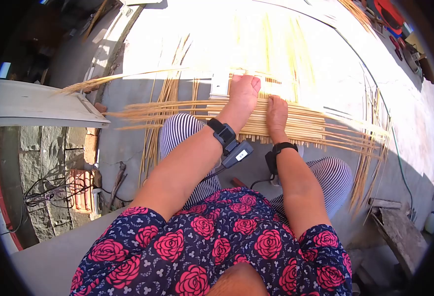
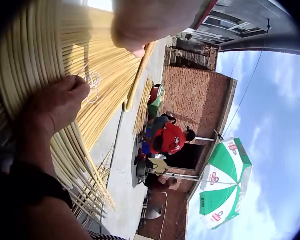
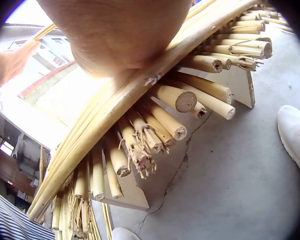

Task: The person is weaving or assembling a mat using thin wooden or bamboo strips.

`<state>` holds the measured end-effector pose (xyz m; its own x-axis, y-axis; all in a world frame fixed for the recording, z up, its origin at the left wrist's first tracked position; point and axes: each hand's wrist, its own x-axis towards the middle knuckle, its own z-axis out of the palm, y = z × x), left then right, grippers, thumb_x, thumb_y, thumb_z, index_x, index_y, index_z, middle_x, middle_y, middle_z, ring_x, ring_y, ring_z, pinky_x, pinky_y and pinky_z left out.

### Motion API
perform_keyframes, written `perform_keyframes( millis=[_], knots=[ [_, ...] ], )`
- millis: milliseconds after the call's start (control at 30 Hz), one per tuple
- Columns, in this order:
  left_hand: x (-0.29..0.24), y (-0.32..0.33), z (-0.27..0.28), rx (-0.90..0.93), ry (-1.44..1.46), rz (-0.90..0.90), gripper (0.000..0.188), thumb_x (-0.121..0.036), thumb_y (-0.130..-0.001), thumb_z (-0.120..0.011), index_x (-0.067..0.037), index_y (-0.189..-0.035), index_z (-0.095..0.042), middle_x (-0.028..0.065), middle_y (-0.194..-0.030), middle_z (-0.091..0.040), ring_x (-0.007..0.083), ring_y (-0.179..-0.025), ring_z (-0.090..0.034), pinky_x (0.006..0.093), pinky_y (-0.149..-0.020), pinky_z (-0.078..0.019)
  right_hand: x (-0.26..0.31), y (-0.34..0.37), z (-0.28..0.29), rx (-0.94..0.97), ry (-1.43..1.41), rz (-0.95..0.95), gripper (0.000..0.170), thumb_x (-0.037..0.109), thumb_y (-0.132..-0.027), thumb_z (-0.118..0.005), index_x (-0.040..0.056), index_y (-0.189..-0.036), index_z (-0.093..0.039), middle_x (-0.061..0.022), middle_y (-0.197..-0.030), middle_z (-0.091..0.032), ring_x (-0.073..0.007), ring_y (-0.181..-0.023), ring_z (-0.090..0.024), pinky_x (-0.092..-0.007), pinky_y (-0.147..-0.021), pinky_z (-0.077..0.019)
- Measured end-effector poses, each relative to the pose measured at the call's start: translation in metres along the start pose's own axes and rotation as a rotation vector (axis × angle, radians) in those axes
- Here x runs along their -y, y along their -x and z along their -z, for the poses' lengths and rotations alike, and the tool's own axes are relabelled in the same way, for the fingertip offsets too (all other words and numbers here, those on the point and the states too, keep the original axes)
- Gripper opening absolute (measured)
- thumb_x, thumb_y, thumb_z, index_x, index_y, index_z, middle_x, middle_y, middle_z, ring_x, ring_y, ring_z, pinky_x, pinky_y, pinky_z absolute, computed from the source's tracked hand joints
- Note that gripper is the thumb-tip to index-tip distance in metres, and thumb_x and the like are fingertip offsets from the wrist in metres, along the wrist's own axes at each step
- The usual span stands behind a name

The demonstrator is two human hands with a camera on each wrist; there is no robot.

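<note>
A mat of pale reed stalks (image 1: 295, 126) lies in front of the person's knees, with long stalks laid crosswise over a row of stalks. In the head view my left hand (image 1: 245, 93) is over its far side, fingers curled; in the left wrist view they grip a stalk (image 2: 145, 62). My right hand (image 1: 277, 113) rests on the crosswise stalks to the right of it. Loops of white string (image 2: 92, 85) come out at its bent fingertips in the left wrist view. Seen from the right wrist, the heel of that hand sits over the cut stalk ends (image 3: 185, 100).
White boards (image 3: 130, 195) stand under the mat on the concrete floor. Loose reeds (image 1: 170, 93) lie left of it, others (image 1: 369, 148) right. A white panel (image 1: 44, 103) juts in at left. A person in red (image 2: 170, 137) is beyond, near a green-and-white umbrella (image 2: 225, 182).
</note>
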<state>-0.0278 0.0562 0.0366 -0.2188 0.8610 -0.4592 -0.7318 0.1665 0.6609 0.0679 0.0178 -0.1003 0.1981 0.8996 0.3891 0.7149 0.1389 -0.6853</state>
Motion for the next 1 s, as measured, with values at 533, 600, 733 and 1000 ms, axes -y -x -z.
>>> perform_keyframes(
  millis=[533, 600, 733, 1000],
  knots=[
    [0.069, -0.059, 0.07, 0.171, 0.071, 0.104, 0.022, -0.023, -0.092, -0.059, -0.017, -0.111, -0.048, 0.0004, -0.106, -0.053, 0.0197, -0.109, -0.052, 0.0403, -0.091, -0.0439, 0.004, -0.007, 0.011, 0.005, -0.145, -0.452, 0.018, 0.024, -0.091, -0.057, 0.0061, -0.091, -0.059, -0.0159, -0.079, -0.065, -0.033, -0.07, -0.061, -0.0398, -0.066, -0.0487],
    [0.069, -0.062, 0.072, 0.144, 0.073, 0.108, 0.024, -0.023, -0.093, -0.058, -0.016, -0.113, -0.047, 0.0016, -0.11, -0.053, 0.0201, -0.11, -0.051, 0.0421, -0.093, -0.0429, 0.008, -0.006, 0.011, -0.012, -0.17, -0.429, 0.018, 0.024, -0.09, -0.058, 0.0062, -0.09, -0.06, -0.0151, -0.08, -0.065, -0.0306, -0.069, -0.061, -0.0376, -0.066, -0.0491],
    [0.067, -0.06, 0.072, 0.188, 0.105, 0.152, 0.025, -0.023, -0.094, -0.055, -0.016, -0.116, -0.047, 0.0041, -0.121, -0.053, 0.0224, -0.115, -0.051, 0.0442, -0.098, -0.0401, 0.001, -0.003, 0.007, -0.044, -0.283, -0.405, 0.017, 0.022, -0.089, -0.061, 0.0045, -0.09, -0.061, -0.0128, -0.082, -0.065, -0.0241, -0.072, -0.062, -0.0346, -0.068, -0.049],
    [0.061, -0.06, 0.076, 0.244, 0.101, 0.188, 0.026, -0.024, -0.094, -0.055, -0.014, -0.116, -0.047, 0.006, -0.122, -0.054, 0.0235, -0.113, -0.053, 0.0425, -0.095, -0.0437, -0.022, -0.01, 0.029, -0.174, -0.352, -0.622, 0.018, 0.017, -0.088, -0.06, 0.0001, -0.084, -0.059, -0.0034, -0.072, -0.058, -0.0128, -0.065, -0.051, -0.0289, -0.063, -0.0441]
  ],
)
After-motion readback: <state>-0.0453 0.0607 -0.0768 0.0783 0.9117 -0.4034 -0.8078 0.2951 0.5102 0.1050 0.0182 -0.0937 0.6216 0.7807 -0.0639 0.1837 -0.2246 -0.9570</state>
